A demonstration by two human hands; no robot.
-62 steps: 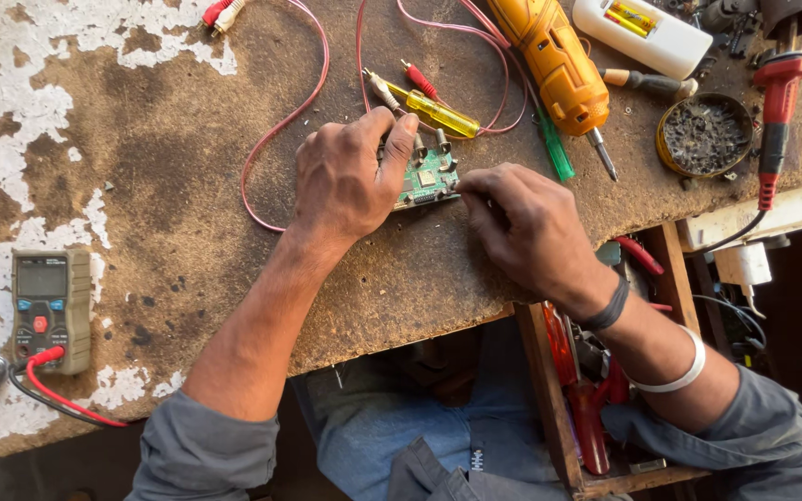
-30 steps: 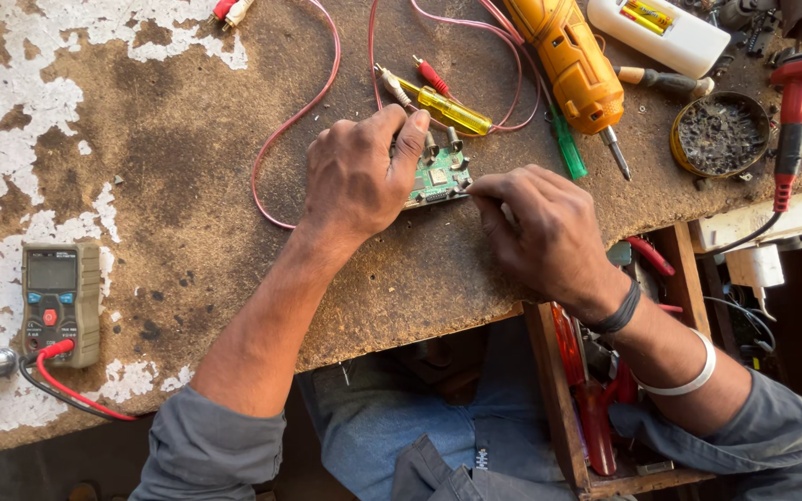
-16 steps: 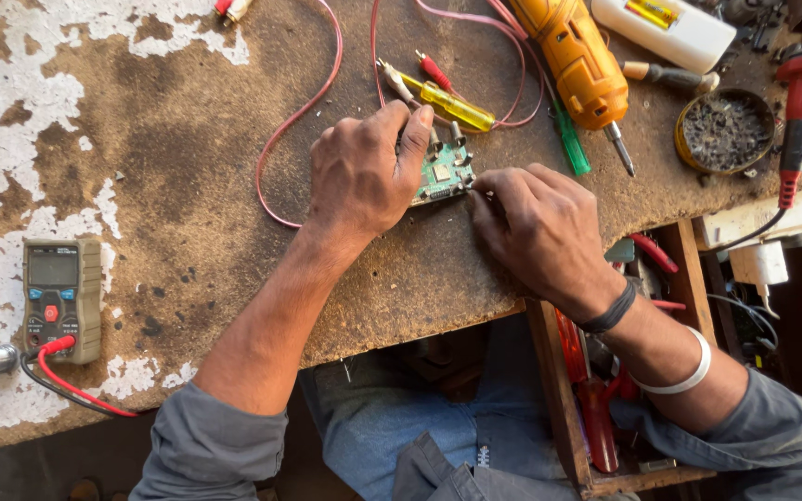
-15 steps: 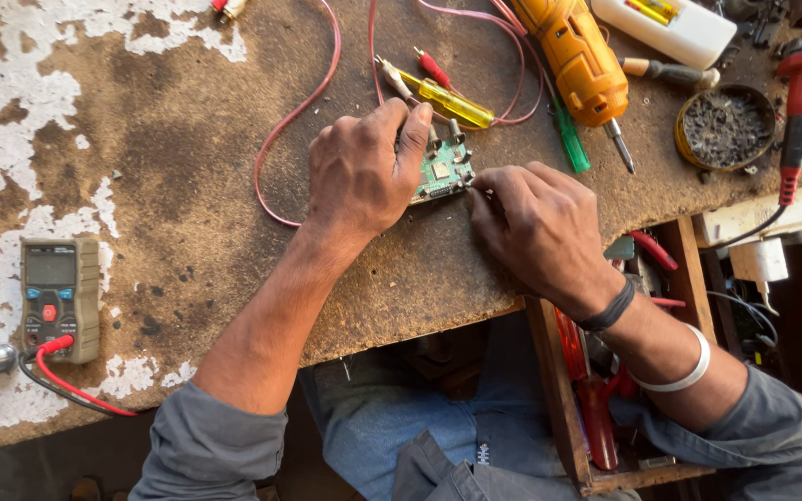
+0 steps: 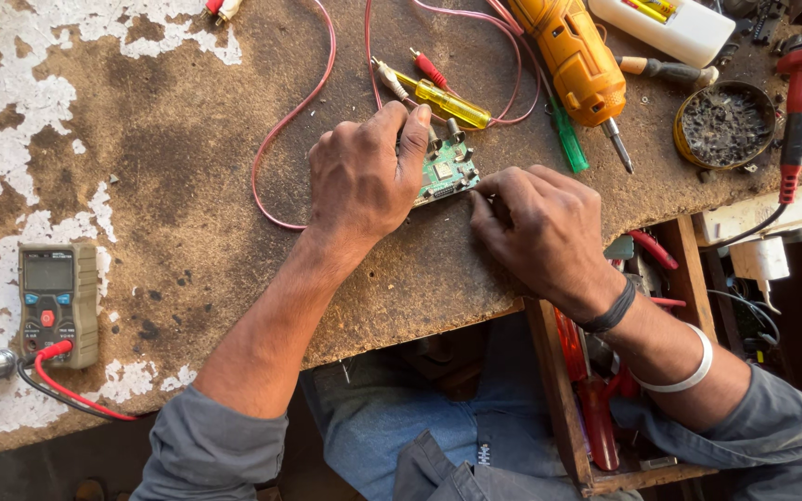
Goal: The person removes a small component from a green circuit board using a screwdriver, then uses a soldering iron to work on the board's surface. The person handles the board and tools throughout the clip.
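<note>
Between the two hands, on the worn workbench (image 5: 187, 167), lies a small green circuit board (image 5: 447, 173). The left hand (image 5: 364, 176) covers its left edge, fingers pressed down on it. The right hand (image 5: 536, 227) pinches its right corner with curled fingers. Beyond the left hand's fingertips lies a yellow screwdriver (image 5: 447, 100)

The right hand (image 5: 536, 227) has edged closer to the circuit board (image 5: 445, 174) (now touching its edge).

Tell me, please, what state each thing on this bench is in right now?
Green circuit board: flat on the bench, held by both hands.
Left hand: fingers pressing the board's upper edge.
Right hand: fingertips pinched at the board's right edge.
Multimeter: lying flat, red lead plugged in, screen blank.
Orange rotary tool: lying idle.
Round tin: open, holding dark debris.
</note>
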